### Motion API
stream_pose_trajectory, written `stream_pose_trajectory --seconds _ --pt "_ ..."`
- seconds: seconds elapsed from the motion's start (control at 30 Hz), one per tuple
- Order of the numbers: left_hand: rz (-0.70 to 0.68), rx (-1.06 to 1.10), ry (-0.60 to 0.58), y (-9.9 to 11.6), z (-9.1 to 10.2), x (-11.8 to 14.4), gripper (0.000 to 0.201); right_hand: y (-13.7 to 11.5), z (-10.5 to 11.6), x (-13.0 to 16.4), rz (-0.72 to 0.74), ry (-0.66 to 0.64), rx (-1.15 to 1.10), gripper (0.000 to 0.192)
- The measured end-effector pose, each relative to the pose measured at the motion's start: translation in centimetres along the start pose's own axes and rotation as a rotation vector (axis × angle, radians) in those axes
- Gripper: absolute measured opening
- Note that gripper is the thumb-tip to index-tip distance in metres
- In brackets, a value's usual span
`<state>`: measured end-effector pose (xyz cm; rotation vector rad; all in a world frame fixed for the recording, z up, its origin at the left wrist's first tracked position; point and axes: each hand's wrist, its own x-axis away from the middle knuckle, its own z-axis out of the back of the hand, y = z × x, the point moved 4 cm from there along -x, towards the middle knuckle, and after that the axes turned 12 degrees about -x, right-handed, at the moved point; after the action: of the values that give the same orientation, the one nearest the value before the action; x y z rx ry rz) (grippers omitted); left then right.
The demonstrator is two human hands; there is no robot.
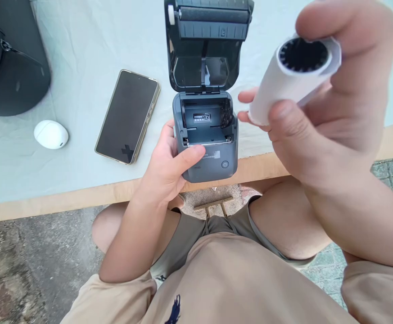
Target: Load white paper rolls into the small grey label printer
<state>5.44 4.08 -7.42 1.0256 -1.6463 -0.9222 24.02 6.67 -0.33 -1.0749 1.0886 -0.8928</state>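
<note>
A small dark grey printer (205, 148) stands at the table's near edge with its lid (208, 42) swung up and back. Its paper bay is open and holds no roll. My left hand (169, 166) grips the printer's front left corner, thumb across the front face. My right hand (338, 99) is raised close to the camera, to the right of the printer, and holds a white paper roll (292, 78) with a black toothed core, its end facing me.
A black phone (128, 116) lies face up left of the printer. A white oval case (51, 134) sits further left, and a black bag (10, 58) fills the far left corner. The table (81, 45) has a pale cover and a wooden front edge. My knees are below.
</note>
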Motion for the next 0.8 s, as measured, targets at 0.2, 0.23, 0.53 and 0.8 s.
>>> stream_pose_trajectory --seconds 0.2,0.23,0.53,0.8 --pt "-0.031 -0.066 -0.014 -0.1 -0.1 0.1 0.058 -0.3 -1.5 -0.1 0.35 -0.078 0.285 0.019" --pt "-0.032 -0.071 -0.017 -0.2 -0.1 0.1 0.058 -0.4 -1.8 -0.3 0.396 -0.071 0.351 0.016" --pt "-0.065 -0.075 -0.103 -0.6 0.0 0.0 0.059 1.0 -2.7 -1.2 0.271 -0.182 0.597 0.014" --pt "-0.059 -0.063 -0.104 -0.4 -0.3 0.1 0.062 0.0 -2.6 -0.9 0.365 -0.091 0.711 0.022"
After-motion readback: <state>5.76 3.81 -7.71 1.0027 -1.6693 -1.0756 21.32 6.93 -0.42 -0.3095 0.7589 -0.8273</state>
